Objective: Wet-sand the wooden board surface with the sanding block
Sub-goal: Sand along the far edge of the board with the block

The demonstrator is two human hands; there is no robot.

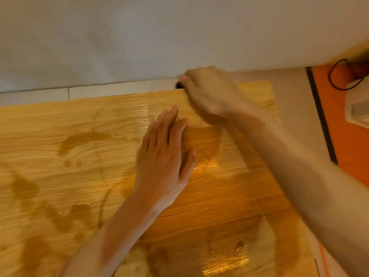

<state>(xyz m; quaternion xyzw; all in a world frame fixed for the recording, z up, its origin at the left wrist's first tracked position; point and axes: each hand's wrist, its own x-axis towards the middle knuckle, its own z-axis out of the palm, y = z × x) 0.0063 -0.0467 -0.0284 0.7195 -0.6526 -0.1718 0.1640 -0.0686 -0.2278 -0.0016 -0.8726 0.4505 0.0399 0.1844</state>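
A large light wooden board fills most of the view, with dark wet patches and shiny streaks of water. My left hand lies flat on its middle, palm down, fingers together and stretched forward. My right hand is blurred at the board's far edge near the wall, its fingers closed over the sanding block. Only a small dark corner of the block shows at the fingertips; the rest is hidden under the hand.
A white wall rises right behind the board's far edge, above a pale strip of floor tile. An orange surface with a black cord and a white object lies at the right.
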